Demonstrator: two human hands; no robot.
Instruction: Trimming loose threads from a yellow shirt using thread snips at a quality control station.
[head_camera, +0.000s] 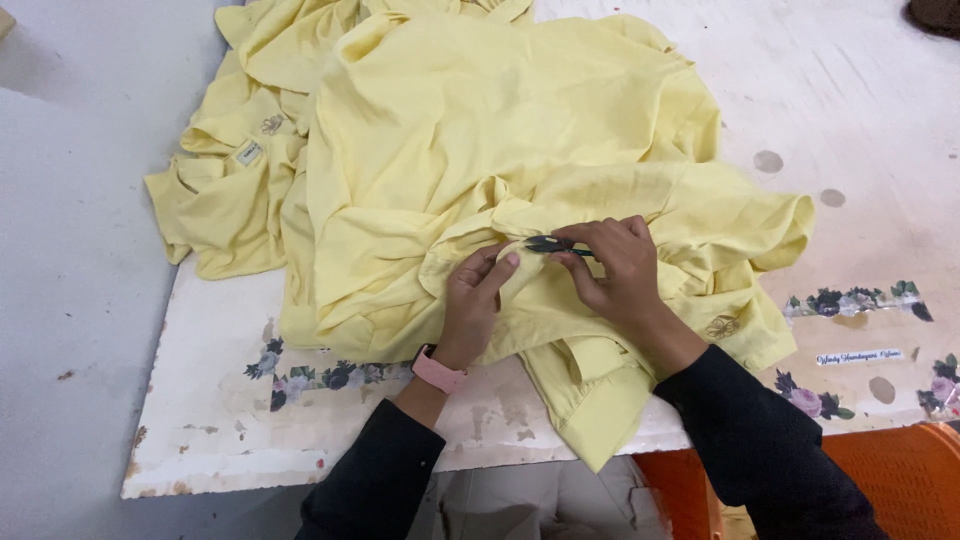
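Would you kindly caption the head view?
Left hand pinches yellow garment; right hand holds small dark snips.

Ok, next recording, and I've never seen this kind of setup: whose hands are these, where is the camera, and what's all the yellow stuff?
There is no machine here. A person wears one camera on the head, and it looks down at their own two bare hands.

The surface is a worn white table with flower stickers along its edge. On it lies a heap of pale yellow garments.

The left hand, with a pink wristband above a dark sleeve, pinches a fold of the yellow cloth. The right hand holds a small dark tool to that fold; it looks like thread snips, though it is too small to be sure.

Something orange, perhaps a plastic chair, shows at the lower right.
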